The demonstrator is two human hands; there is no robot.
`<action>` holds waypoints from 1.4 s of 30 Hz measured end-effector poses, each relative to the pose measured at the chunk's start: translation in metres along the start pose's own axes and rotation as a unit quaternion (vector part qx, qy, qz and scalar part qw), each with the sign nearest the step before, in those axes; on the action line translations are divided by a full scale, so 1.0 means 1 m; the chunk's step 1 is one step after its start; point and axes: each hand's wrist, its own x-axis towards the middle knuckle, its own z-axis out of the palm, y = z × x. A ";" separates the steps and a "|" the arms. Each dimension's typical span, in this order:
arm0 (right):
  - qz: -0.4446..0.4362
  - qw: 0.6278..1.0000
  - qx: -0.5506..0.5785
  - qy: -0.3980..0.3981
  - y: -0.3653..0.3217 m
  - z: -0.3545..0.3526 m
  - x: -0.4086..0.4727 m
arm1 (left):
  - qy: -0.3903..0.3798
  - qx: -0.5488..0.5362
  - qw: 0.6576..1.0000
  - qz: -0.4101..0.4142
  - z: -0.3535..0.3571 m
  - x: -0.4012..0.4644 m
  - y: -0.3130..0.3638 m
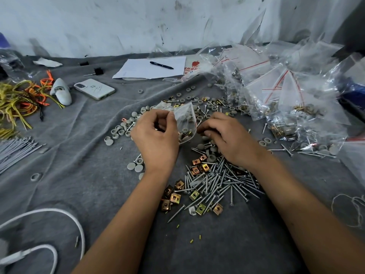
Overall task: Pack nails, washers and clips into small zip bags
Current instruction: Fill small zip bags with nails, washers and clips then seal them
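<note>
My left hand pinches a small clear zip bag by its edge; grey washers and a brass clip lie inside it. My right hand is curled at the bag's red-striped mouth, fingertips down among grey washers; what it pinches is hidden. A heap of silver nails lies under my right wrist. Brass clips are scattered at the heap's left side. Grey washers spread across the grey cloth to the left and behind the bag.
Filled and empty zip bags pile up at the right. A phone, paper with a pen, coloured cords, grey rods and a white cable lie on the grey cloth. A wall stands behind.
</note>
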 end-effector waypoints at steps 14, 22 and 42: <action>0.030 0.997 -0.002 0.067 0.008 0.002 0.002 | -0.035 0.014 0.999 0.015 0.002 -0.003 -0.002; 0.096 0.960 -0.261 -0.007 0.059 -0.030 0.041 | -0.039 0.012 0.999 0.020 0.003 -0.003 -0.004; 0.127 0.974 -0.183 -0.031 0.048 -0.037 0.027 | -0.038 0.018 0.999 0.016 0.004 -0.002 -0.005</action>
